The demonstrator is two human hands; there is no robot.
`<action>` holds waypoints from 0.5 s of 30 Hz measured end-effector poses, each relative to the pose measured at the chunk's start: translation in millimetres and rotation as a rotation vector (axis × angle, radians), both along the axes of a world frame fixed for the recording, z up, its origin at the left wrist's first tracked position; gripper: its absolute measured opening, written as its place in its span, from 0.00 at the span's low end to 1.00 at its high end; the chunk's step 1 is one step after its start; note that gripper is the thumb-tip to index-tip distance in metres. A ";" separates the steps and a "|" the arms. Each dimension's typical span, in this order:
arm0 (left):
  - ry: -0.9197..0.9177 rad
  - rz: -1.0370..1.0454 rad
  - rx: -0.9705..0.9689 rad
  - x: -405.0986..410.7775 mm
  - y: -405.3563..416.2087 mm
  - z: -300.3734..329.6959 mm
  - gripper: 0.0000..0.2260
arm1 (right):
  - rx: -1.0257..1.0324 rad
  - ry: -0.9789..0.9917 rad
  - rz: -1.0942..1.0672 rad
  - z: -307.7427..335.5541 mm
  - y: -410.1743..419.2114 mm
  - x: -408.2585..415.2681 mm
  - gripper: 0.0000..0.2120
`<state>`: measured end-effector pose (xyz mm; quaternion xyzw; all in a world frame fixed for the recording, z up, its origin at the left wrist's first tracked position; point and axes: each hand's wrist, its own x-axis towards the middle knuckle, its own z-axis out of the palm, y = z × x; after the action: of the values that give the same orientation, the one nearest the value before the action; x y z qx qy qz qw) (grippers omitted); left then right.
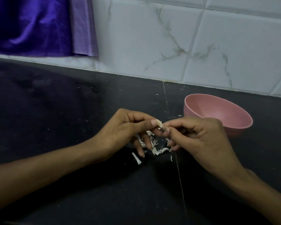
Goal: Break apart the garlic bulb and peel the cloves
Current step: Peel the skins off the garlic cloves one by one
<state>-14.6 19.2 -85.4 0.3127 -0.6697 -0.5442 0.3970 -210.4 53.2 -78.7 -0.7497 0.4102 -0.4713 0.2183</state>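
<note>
A small pale garlic clove (159, 123) is held just above the black counter, between both hands. My left hand (125, 130) pinches it between thumb and forefinger. My right hand (196, 135) meets it from the right, with fingertips curled onto the clove's skin. Most of the clove is hidden by the fingers. Under the hands lies a scatter of white garlic peel (154, 147), with one longer strip (136, 158) a little to the left.
A pink bowl (217, 111) stands on the black counter (55, 103) just behind my right hand, and its visible inside holds nothing. A white tiled wall runs along the back. Purple cloth (39, 25) hangs at the upper left.
</note>
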 end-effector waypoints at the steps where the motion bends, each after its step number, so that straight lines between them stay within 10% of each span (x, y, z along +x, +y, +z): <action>1: 0.012 0.002 0.016 0.0 -0.3 0.1 0.10 | 0.005 -0.006 0.001 0.2 0.1 0.0 0.05; 15: 0.112 0.142 0.068 3.4 -9.3 3.4 0.09 | -0.080 -0.125 -0.083 13.7 -3.5 -11.9 0.06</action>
<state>-11.2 10.0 -82.0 0.3416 -0.6037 -0.5538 0.4606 -222.3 49.7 -65.1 -0.7094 0.4072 -0.5417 0.1937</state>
